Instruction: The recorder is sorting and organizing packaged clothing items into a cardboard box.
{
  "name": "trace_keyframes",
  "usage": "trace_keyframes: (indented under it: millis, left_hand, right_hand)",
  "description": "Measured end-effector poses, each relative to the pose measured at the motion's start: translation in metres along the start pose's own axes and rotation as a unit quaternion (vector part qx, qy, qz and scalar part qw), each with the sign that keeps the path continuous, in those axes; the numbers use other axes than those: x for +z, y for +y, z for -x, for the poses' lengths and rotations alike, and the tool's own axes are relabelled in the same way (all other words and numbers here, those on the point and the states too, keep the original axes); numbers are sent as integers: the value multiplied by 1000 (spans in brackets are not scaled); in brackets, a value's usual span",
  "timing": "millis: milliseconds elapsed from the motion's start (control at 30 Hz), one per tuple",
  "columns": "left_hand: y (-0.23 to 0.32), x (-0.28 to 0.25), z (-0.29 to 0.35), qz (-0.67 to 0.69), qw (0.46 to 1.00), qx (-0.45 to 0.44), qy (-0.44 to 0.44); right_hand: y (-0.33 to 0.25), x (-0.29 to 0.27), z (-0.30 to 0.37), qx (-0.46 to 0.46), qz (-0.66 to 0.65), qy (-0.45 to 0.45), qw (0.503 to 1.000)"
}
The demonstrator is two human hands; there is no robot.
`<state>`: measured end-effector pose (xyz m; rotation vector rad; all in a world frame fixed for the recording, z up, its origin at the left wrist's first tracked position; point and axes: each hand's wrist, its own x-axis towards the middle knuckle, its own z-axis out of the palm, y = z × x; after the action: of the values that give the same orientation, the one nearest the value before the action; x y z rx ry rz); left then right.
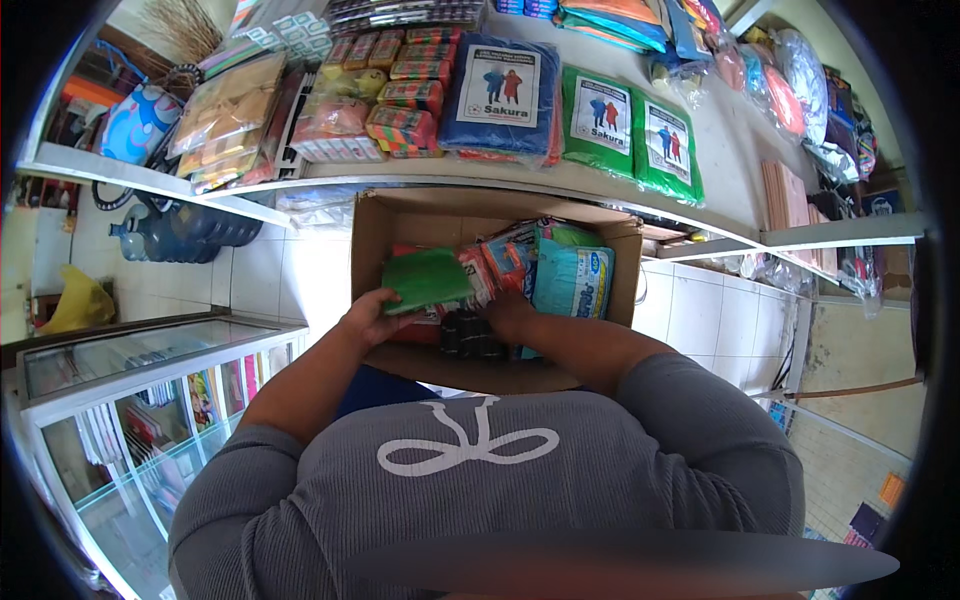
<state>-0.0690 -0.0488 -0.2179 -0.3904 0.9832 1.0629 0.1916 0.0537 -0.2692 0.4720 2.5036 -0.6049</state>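
An open cardboard box (625,232) stands in front of me, and both my hands are inside it. My left hand (376,318) grips the near left edge of a flat, glossy green plastic pack (428,278), thumb on top. It looks like the green raincoat packs on the table. My right hand (508,314) reaches down beside red-and-white packets (505,262) in the middle of the box; its fingers are mostly hidden. Right of it lies a light-blue plastic pack (572,282). Dark rolled bundles (470,335) sit close to the box's near side.
Beyond the box, a white table (735,130) bears blue raincoat packs (505,98), green raincoat packs (598,122), stacked colourful small packs (405,95) and brown envelopes (225,115). A glass display case (150,350) stands left. Large blue water bottles (190,232) are under the table.
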Motion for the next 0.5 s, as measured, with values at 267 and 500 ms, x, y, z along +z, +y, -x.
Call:
trace_keyframes:
  millis: [267, 500]
  left_hand:
    - [-12, 29, 34, -157, 981, 114, -21]
    - [-23, 98, 91, -166, 944, 213, -191]
  right_hand:
    - [18, -5, 22, -46, -343, 127, 930]
    - [5, -113, 110, 179, -541, 512, 643]
